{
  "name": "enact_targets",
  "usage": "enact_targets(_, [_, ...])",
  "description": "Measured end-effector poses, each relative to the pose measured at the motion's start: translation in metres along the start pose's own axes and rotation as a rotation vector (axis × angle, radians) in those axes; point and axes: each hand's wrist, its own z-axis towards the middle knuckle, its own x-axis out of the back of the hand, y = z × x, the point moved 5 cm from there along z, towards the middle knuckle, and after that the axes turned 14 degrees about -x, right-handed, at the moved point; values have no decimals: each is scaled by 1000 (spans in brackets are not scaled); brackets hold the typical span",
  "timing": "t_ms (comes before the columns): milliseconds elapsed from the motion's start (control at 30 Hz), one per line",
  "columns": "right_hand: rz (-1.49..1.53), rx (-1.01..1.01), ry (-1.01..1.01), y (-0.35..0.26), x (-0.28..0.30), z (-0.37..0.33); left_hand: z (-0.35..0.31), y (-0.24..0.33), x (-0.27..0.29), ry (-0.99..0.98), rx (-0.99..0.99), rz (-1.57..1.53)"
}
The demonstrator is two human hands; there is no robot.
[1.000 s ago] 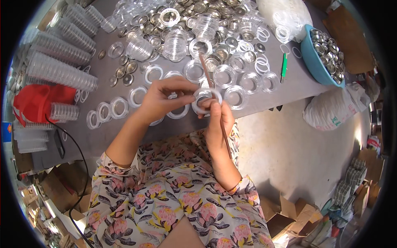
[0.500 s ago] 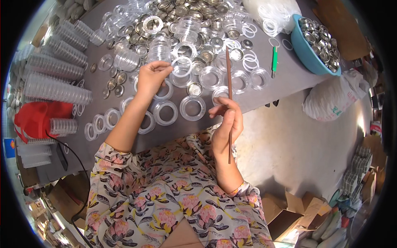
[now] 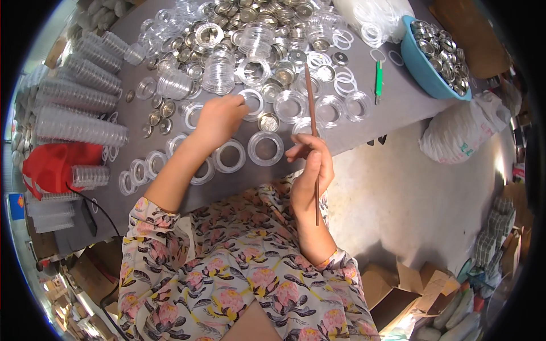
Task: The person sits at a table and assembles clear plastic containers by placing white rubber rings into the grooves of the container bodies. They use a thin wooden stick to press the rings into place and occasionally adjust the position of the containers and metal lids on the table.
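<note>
My left hand (image 3: 219, 120) is closed, its fingertips at the left rim of a thin white ring (image 3: 261, 102). That ring lies over a round clear plastic piece, and the back of the hand hides part of the grip. A slim brown stick (image 3: 310, 102) stands nearly upright in my right hand (image 3: 311, 170), pinned by the thumb while the fingers curl loosely. Below my hands sits a clear plastic ring-shaped piece (image 3: 265, 162); a similar clear piece (image 3: 230, 169) is beside it. A perforated silver lid (image 3: 268, 122) lies between the hands.
Silver lids (image 3: 233, 17) and clear pieces are heaped at the far side. Stacks of clear containers (image 3: 85, 125) and a red cloth (image 3: 48, 165) line the left. A green-handled cutter (image 3: 379, 79), a blue basin (image 3: 424, 77) of lids and a plastic bag (image 3: 466, 133) are rightward.
My left hand has lowered and turned, bringing the pinched white ring down over the clear piece. My right hand and the stick have barely moved.
</note>
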Motion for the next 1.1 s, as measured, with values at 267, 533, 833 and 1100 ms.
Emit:
enact_targets(267, [0,0,53,4,4,-2,-19,-38,30,353,414,-438])
enact_targets(533, [14,-6,24,11,-9,2,-84,-99,28,240,404,-96])
enact_targets(833, [4,-13,-11,11,-17,1,-52,-98,16,-28,42,73])
enact_targets(1100, [-12,-18,12,11,-13,2,-38,-113,5,-176,-159,222])
